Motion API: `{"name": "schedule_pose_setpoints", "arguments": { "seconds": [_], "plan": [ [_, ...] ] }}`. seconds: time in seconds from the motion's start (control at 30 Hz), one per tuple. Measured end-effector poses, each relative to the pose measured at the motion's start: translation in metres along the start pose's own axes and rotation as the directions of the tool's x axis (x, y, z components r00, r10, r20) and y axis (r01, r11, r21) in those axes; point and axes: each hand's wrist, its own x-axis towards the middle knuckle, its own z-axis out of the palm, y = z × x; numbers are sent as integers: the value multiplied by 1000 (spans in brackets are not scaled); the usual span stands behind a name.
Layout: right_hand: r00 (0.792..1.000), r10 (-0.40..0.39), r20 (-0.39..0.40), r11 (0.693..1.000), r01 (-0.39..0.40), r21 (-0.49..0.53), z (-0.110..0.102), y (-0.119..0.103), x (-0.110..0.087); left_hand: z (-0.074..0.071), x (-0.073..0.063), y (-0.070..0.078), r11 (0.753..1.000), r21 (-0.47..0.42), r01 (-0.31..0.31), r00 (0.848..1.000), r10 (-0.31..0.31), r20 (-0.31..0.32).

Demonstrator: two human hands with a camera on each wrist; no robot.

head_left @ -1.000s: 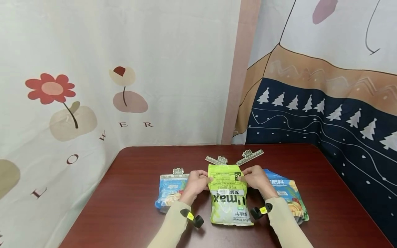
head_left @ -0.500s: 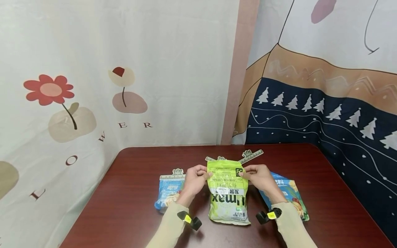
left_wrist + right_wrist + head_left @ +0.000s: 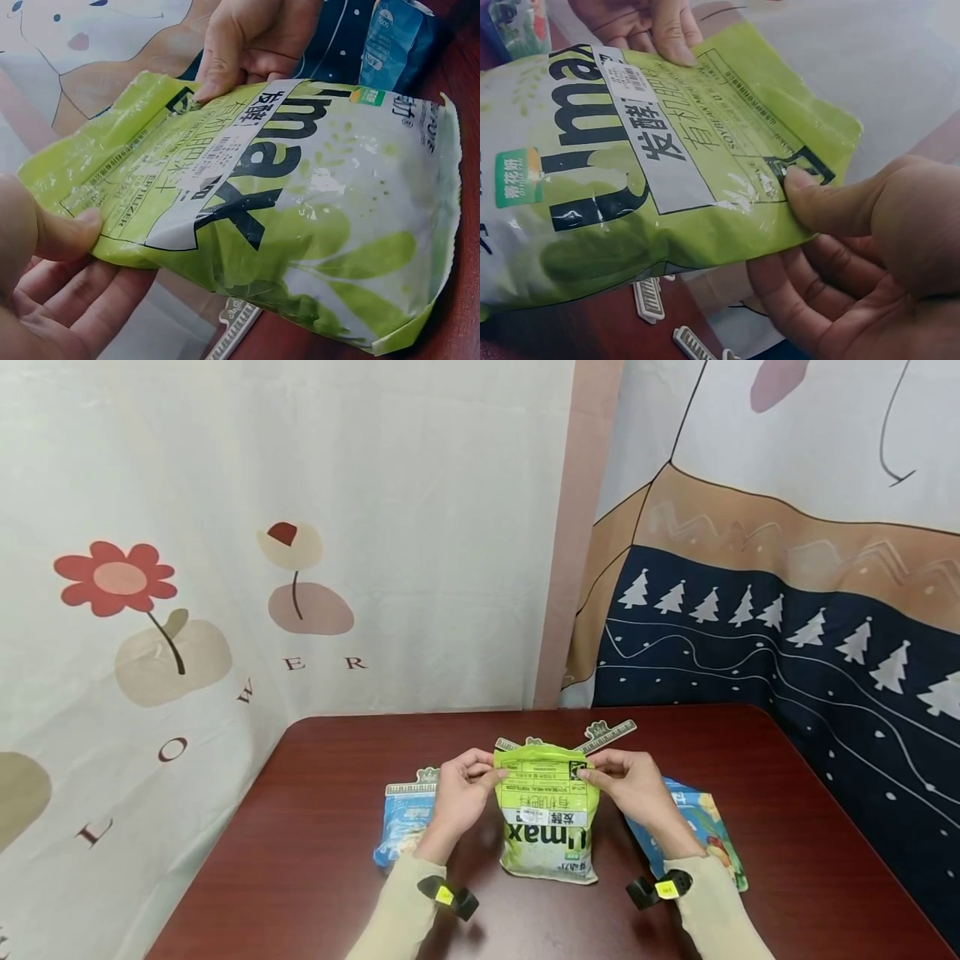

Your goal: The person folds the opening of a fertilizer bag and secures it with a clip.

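A green and white fertilizer bag (image 3: 546, 827), its print upside down in the head view, stands between the two hands. My left hand (image 3: 463, 793) pinches its upper left edge, thumb on the printed face and fingers behind. On the upper right edge, my right hand (image 3: 633, 789) pinches the plastic the same way. Both wrist views show the thumbs pressing on the bag's flat green top part, while the lower part bulges. Whether the bag's bottom touches the table cannot be told. Behind the bag's top lie two ruler-shaped clips, the right clip (image 3: 606, 737) and the partly hidden left clip (image 3: 507, 744).
A blue food bag (image 3: 408, 822) with a ruler-shaped clip (image 3: 411, 787) across its top lies at the left, partly behind my left hand. At the right, another blue bag (image 3: 712, 831) lies partly under my right arm. The dark red table (image 3: 315, 827) meets printed curtains behind.
The fertilizer bag has been raised a little and moved slightly away from me, with both hands holding its edges. Its top now covers more of the left clip behind it.
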Motion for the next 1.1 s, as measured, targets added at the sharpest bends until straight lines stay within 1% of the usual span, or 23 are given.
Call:
{"name": "schedule_pose_setpoints", "arguments": {
  "seconds": [0.13, 0.27, 0.43, 0.53, 0.7, 0.83, 0.97, 1.1],
  "plan": [
    [997, -74, -9, 997, 74, -16, -2, -3, -3, -2, -1, 2, 999, -14, -31, 1000, 31, -4],
    [992, -126, -16, 991, 125, -36, -3, -7, -5, -3, -1, 2, 998, -24, -50, 999, 49, -10],
    [985, -174, -23, 984, 172, -47, -4, -8, -7, -6, -3, 4, 997, -15, -73, 997, 73, -6],
    [979, -201, -29, 979, 200, -45, -3, -6, -7, -7, -4, 4, 995, -6, -98, 995, 98, 0],
    [973, -232, -16, 973, 232, -5, -3, -1, -6, -9, -6, 2, 991, -14, -131, 991, 132, 20],
    [967, -255, 23, 967, 254, 31, -6, 3, -6, -12, -6, 2, 988, -16, -154, 987, 155, 50],
    [956, -285, 74, 958, 281, 59, -11, 5, -6, -16, -6, 3, 987, -6, -162, 982, 162, 100],
    [938, -327, 113, 944, 318, 89, -17, 8, -6, -21, -5, 3, 983, -25, -184, 969, 186, 164]
  ]
}}
